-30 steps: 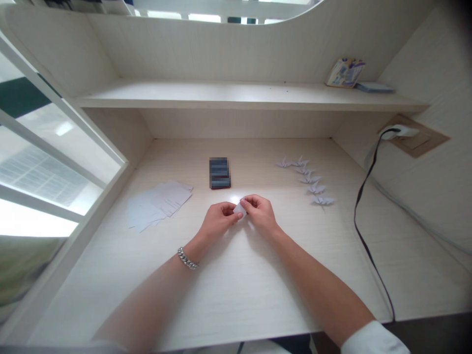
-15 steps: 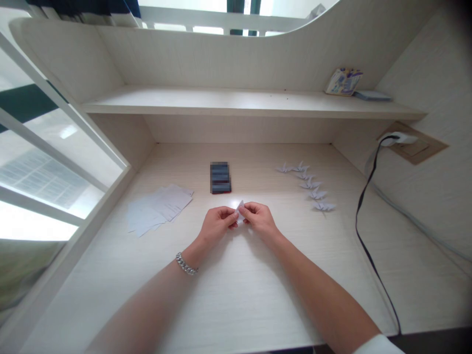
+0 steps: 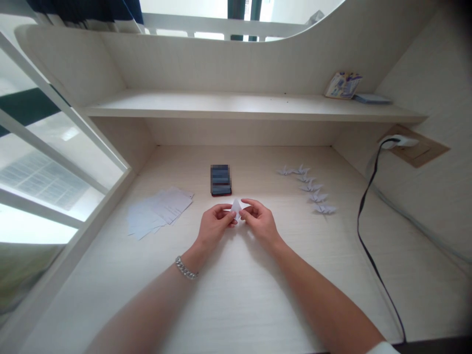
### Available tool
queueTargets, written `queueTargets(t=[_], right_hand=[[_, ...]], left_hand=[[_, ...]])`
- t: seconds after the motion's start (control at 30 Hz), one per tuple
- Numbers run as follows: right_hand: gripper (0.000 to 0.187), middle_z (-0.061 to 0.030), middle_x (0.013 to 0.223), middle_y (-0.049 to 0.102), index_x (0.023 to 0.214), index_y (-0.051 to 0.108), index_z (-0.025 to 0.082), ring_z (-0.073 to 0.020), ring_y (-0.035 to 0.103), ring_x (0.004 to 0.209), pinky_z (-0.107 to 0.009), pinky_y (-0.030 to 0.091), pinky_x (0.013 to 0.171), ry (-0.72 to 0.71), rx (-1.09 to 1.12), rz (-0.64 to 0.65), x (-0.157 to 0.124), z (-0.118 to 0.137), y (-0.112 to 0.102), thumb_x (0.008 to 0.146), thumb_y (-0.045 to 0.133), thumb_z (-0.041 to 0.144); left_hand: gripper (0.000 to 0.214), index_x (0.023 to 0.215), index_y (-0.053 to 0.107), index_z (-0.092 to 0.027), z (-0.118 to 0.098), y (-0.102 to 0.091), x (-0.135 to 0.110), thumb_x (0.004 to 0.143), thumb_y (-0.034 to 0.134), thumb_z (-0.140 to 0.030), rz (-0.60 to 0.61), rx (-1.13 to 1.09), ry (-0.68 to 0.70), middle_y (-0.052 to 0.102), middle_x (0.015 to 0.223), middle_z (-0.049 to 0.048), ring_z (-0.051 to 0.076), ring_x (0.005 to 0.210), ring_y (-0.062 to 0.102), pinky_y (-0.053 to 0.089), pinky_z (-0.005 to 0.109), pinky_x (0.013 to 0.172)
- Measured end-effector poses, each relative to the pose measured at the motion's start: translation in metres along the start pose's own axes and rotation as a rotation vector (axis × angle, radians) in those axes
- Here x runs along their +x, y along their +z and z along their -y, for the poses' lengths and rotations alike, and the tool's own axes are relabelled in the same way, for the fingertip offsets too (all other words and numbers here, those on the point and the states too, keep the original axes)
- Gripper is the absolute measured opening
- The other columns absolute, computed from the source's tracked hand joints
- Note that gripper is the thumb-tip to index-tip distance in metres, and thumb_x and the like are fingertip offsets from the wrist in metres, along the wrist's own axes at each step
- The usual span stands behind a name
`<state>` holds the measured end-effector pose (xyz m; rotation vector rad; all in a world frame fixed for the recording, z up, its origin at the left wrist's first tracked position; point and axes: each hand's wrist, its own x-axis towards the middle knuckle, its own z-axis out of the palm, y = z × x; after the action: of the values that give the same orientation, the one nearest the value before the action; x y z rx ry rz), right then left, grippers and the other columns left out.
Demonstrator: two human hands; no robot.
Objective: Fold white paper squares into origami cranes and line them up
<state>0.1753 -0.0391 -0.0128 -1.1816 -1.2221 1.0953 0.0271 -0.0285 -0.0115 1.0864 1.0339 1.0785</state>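
Observation:
Just above the desk, a small piece of folded white paper with a pointed top is held between both hands. My left hand pinches its left edge between thumb and fingers. On the other side, my right hand has its thumb against the paper's right edge, with the index finger raised a little off it. The lower fingers of the right hand are curled and partly hidden. Several folded paper cranes stand in a curved row to the right. Left of my hands lies a spread of white paper sheets.
A dark, blurred-out phone-like rectangle lies beyond my hands. On the right, a black cable runs from a wall socket down across the desk. The shelf above holds a small colourful box.
The right index finger has lifted away from the paper. More of the paper's pointed face shows between the hands, shifted slightly left. The whole view has tilted a little.

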Motion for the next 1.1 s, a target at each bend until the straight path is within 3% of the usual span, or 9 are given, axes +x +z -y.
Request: queueTargets(t=[0.17,0.43,0.67,0.8,0.9,1.1], right_hand=[[0.035,-0.0040,0.074,0.066,0.103,0.066,0.017,-0.0159,0.059,0.066,-0.027,0.045,0.059,0.004,-0.022,-0.004,-0.001,-0.001,-0.001,0.072,0.064,0.034],[0.032,-0.0058,0.083,0.068,0.095,0.067,0.018,-0.0170,0.061,0.068,-0.027,0.046,0.058,0.034,0.075,-0.015,0.000,-0.004,0.001,0.067,0.068,0.032],[0.012,-0.0013,0.068,0.063,0.077,0.062,0.018,-0.0167,0.061,0.065,-0.025,0.044,0.054,0.083,0.101,0.023,0.001,0.002,-0.004,0.068,0.061,0.026],[0.018,-0.0017,0.064,0.061,0.069,0.061,0.017,-0.0169,0.060,0.063,-0.026,0.045,0.053,0.134,0.140,0.021,0.001,0.005,-0.004,0.073,0.059,0.035],[0.018,-0.0010,0.063,0.061,0.069,0.061,0.017,-0.0149,0.057,0.059,-0.025,0.044,0.053,0.128,0.112,0.015,0.002,0.000,-0.004,0.066,0.066,0.034],[0.019,-0.0015,0.070,0.061,0.073,0.060,0.018,-0.0151,0.057,0.064,-0.026,0.045,0.057,0.071,0.071,0.022,0.003,-0.008,-0.004,0.061,0.070,0.029]], left_hand=[[0.055,0.114,0.056,-0.015,-0.002,0.001,-0.001,0.066,0.071,-0.036,-0.021,-0.041,0.030,0.068,0.069,0.0043,0.014,0.060,0.063,0.051,0.026,0.060],[0.045,0.104,0.062,-0.013,-0.002,0.002,-0.002,0.065,0.072,-0.034,-0.023,-0.054,0.043,0.069,0.072,0.0056,0.014,0.062,0.063,0.052,0.028,0.062],[0.026,0.086,0.069,-0.011,0.001,0.000,-0.001,0.064,0.069,-0.025,-0.038,0.047,0.052,0.070,0.076,0.0079,0.016,0.065,0.064,0.052,0.029,0.065],[0.022,0.088,0.070,-0.013,-0.001,-0.001,-0.003,0.069,0.063,-0.023,0.005,0.066,0.054,0.070,0.075,0.0074,0.017,0.068,0.065,0.052,0.031,0.070],[0.024,0.084,0.071,-0.012,-0.002,0.001,-0.004,0.071,0.062,-0.030,-0.014,0.065,0.043,0.070,0.078,0.0088,0.018,0.070,0.064,0.052,0.030,0.068],[0.030,0.086,0.070,-0.013,0.000,0.002,-0.002,0.064,0.071,-0.032,-0.040,0.107,0.058,0.070,0.083,0.0093,0.018,0.073,0.063,0.051,0.029,0.069]])
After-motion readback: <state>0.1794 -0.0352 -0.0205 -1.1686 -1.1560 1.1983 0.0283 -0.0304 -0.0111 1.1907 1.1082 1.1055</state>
